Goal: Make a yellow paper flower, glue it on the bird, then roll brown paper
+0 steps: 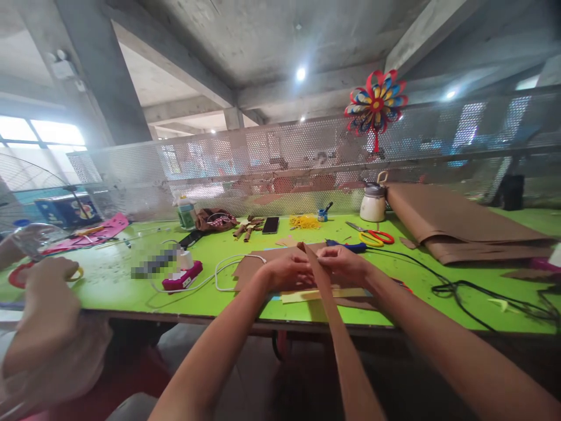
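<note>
A long strip of brown paper (336,327) runs from between my hands down toward my body, its upper end folded or bent to a point. My left hand (288,271) has its fingers closed at the strip's left edge, partly hidden behind it. From the other side my right hand (344,262) pinches the strip near the top. Beneath both hands lie brown paper sheets (249,269) and a yellow strip (324,296). Just beyond the right hand rests a blue-handled tool (353,247) with a black cord.
Scissors (372,235), a white jug (373,204) and a large folded brown paper stack (460,225) are to the right. Behind lie a phone (270,225) and yellow scraps (305,222). A power strip (183,276) with a white cable and a co-worker's arm (48,298) are leftward.
</note>
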`<state>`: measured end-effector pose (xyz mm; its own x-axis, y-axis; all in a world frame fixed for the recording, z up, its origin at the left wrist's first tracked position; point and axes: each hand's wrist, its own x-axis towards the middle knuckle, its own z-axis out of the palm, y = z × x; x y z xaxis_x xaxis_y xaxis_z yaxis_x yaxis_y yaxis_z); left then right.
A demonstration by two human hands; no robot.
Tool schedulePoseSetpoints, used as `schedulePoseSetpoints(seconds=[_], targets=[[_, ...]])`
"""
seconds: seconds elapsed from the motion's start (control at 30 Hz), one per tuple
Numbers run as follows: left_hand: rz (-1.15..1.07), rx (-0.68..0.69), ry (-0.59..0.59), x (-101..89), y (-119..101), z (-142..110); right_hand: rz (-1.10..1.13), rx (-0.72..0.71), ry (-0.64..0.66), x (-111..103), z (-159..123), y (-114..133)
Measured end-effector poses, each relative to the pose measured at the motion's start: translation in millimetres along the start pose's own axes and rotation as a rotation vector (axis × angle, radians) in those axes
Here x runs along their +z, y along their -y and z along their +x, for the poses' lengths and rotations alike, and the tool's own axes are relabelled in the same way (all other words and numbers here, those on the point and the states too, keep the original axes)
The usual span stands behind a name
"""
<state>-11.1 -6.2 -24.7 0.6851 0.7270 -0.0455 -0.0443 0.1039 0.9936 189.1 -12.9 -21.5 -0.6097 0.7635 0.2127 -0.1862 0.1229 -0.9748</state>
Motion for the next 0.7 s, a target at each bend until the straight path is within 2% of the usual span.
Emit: schedulePoseSetpoints(seconds=[0.1, 0.17, 0.27, 0.4, 0.47, 0.6, 0.7], targets=[[0.044, 0.093, -0.279, -11.0, -8, 0, -0.011, 0.072, -0.033, -1, 1, -3], [0.044, 0.118, -0.386, -18.2, -13, -1, -0.113, 0.114, -0.002, -1, 2, -4], [0.162, 0.078, -0.361, -22.7, -15, -4, -0.371, 0.086, 0.012, -2, 5, -5], [0.593, 0.069, -0.247, -17.8, -14, -5, -0.732, -0.009, -0.019, -4, 9, -6], [0.733, 0.082, -0.193, -15.1, -12, -3, -0.857, -0.036, -0.032, -6, 10, -7], [0.873, 0.163, -0.199, -14.3, -5, 0, -0.950, -0.061, -0.045, -9, 11, -12], [0.879, 0.143, -0.228, -15.5, 0, 0, -0.970, -0.063, -0.053, -9, 12, -15]])
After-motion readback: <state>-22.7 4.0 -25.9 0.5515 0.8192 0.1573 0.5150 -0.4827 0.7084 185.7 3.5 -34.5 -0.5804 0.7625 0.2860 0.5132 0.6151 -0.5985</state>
